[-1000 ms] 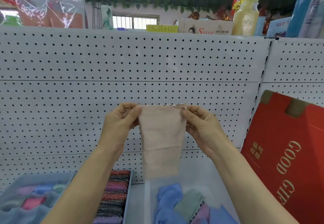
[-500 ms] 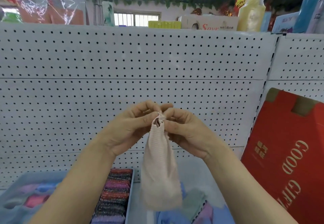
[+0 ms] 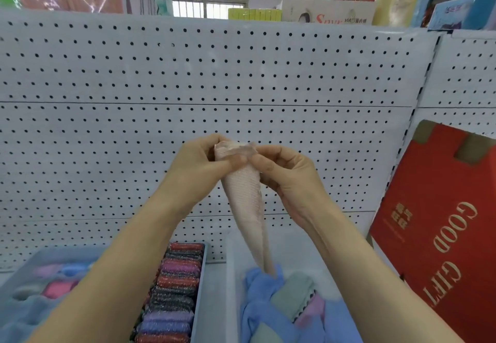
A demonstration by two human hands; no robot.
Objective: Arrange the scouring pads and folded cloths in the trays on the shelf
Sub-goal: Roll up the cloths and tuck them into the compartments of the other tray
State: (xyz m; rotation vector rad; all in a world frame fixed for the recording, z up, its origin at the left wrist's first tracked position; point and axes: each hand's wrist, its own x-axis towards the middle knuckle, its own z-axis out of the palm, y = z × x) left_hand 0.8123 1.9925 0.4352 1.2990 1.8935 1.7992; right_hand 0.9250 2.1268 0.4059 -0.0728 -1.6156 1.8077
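Scouring pads (image 3: 173, 293) fill tray (image 3: 201, 283); cloths (image 3: 292, 305) in bin (image 3: 231, 275).

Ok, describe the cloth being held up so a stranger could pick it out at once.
In front of the white pegboard, above the right tray, the left hand and right hand pinch the top of the pink cloth. It alone hangs as a narrow pale strip; the blue cloths and green cloth lie in the tray.

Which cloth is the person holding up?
The beige cloth, pinched at its top between left hand and right hand; the other cloths, blue, green and pink, lie in the tray below.
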